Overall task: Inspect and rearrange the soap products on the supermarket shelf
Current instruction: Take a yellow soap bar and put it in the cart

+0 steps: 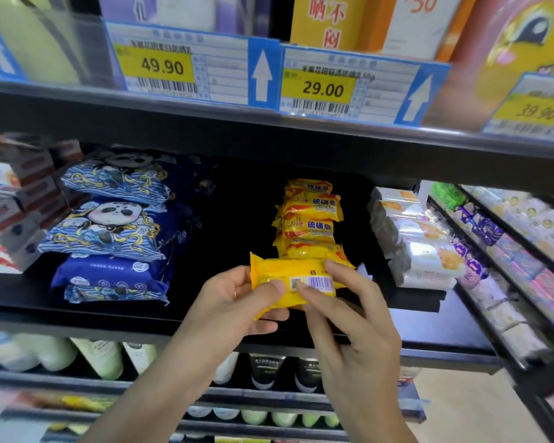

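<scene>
A yellow soap packet [288,273] is held in front of the black shelf [115,318], its barcode side facing me. My left hand [237,302] grips its left end, thumb on top and fingers curled beneath. My right hand [349,314] pinches its right end between thumb and fingers. Directly behind it stands a stack of several matching yellow soap packets [311,219] on the same shelf.
Blue panda-print packs [109,225] are stacked to the left, red-and-white boxes [10,203] farther left. White wrapped soap bars [413,238] sit to the right. Price tags [320,87] hang on the shelf above. Bottles [103,356] fill the lower shelf. Another shelf unit [509,251] stands at right.
</scene>
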Motion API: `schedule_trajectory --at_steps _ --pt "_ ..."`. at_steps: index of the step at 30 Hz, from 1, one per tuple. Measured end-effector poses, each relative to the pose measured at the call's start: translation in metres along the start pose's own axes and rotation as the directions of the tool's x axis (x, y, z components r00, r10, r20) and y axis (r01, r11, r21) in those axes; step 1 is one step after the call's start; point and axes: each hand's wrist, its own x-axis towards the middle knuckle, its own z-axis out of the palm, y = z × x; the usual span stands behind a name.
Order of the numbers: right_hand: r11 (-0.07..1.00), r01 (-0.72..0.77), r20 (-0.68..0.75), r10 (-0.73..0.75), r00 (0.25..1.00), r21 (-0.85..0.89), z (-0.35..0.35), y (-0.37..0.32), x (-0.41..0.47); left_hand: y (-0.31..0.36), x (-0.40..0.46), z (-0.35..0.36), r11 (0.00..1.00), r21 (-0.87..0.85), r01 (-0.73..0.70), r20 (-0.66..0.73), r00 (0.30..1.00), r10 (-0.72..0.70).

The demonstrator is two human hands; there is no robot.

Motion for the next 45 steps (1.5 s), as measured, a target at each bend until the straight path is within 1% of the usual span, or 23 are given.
schedule_trajectory --at_steps 4,8,11,14,16,17,21,23,27,30,36,40,45 --pt "0.997 -0.069 0.028 0.069 0.997 0.016 -0.008 -0.006 0.000 -0.004 -0.001 -0.004 1.000 -0.029 0.005 -0.018 1.000 -0.005" --pt "0.963 -0.237 0.051 0.232 0.971 0.126 -0.016 -0.009 0.001 -0.003 -0.005 -0.006 1.000 -0.010 -0.029 -0.023 0.999 0.029" --pt "0.881 -0.410 0.107 0.396 0.912 0.238 -0.021 -0.013 0.003 -0.003 -0.008 -0.008 0.998 0.023 -0.059 -0.025 0.998 0.060" --pt "0.772 -0.557 0.138 0.543 0.829 0.308 -0.025 -0.017 0.010 -0.004 -0.010 -0.010 0.994 0.064 -0.094 -0.014 0.995 0.095" --pt "0.691 -0.628 0.177 0.610 0.772 0.359 -0.028 -0.018 0.014 -0.003 -0.012 -0.011 0.992 0.069 -0.108 -0.009 0.994 0.109" --pt "0.669 -0.647 0.189 0.627 0.756 0.366 -0.030 -0.018 0.016 -0.003 -0.013 -0.011 0.991 0.069 -0.113 -0.009 0.993 0.114" --pt "0.674 -0.669 0.189 0.647 0.739 0.312 -0.036 -0.017 0.019 -0.004 -0.017 -0.012 0.984 0.084 -0.156 -0.009 0.988 0.157" --pt "0.660 -0.689 0.234 0.649 0.724 0.301 -0.037 -0.021 0.021 -0.005 -0.019 -0.012 0.977 0.094 -0.189 0.008 0.982 0.189" --pt "0.550 -0.759 0.369 0.663 0.651 0.350 -0.037 -0.034 0.025 -0.005 -0.023 -0.012 0.961 0.098 -0.259 0.059 0.965 0.255" --pt "0.477 -0.805 0.481 0.646 0.593 0.353 -0.035 -0.041 0.027 -0.008 -0.026 -0.011 0.934 0.141 -0.328 0.075 0.944 0.320" --pt "0.412 -0.857 0.585 0.629 0.512 0.308 -0.036 -0.044 0.026 -0.010 -0.032 -0.012 0.892 0.201 -0.406 0.085 0.914 0.397" --pt "0.403 -0.863 0.580 0.640 0.504 0.305 -0.034 -0.045 0.024 -0.010 -0.035 -0.013 0.878 0.218 -0.427 0.114 0.904 0.411" --pt "0.438 -0.844 0.538 0.651 0.535 0.309 -0.033 -0.048 0.021 -0.011 -0.039 -0.013 0.878 0.225 -0.422 0.115 0.906 0.406"
